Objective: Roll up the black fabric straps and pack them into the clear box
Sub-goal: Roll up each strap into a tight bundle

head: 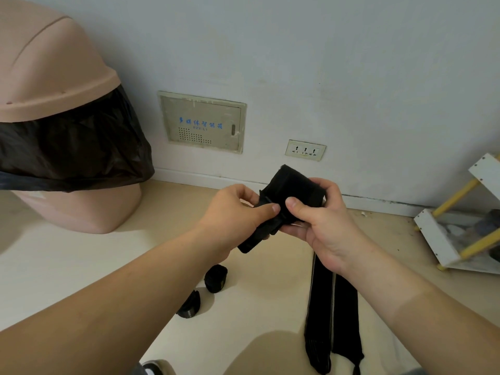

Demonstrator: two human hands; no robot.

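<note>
Midair above the floor (81, 253), left hand (230, 212) and right hand (322, 220) pinch a half-rolled black strap (292, 185) with curled fingers, apparently keeping its coil tight, two finished rolls (215, 278) lying below.

One black strap (292, 190) is up in the air, partly wound into a chunky roll with its loose end poking down-left. There's maybe a buckle on it, hard to tell. Two finished rolls (215, 278) sit near each other on the floor (257, 307), and two long flat straps (319, 307) lie stretched out side by side, off to their right.
</note>
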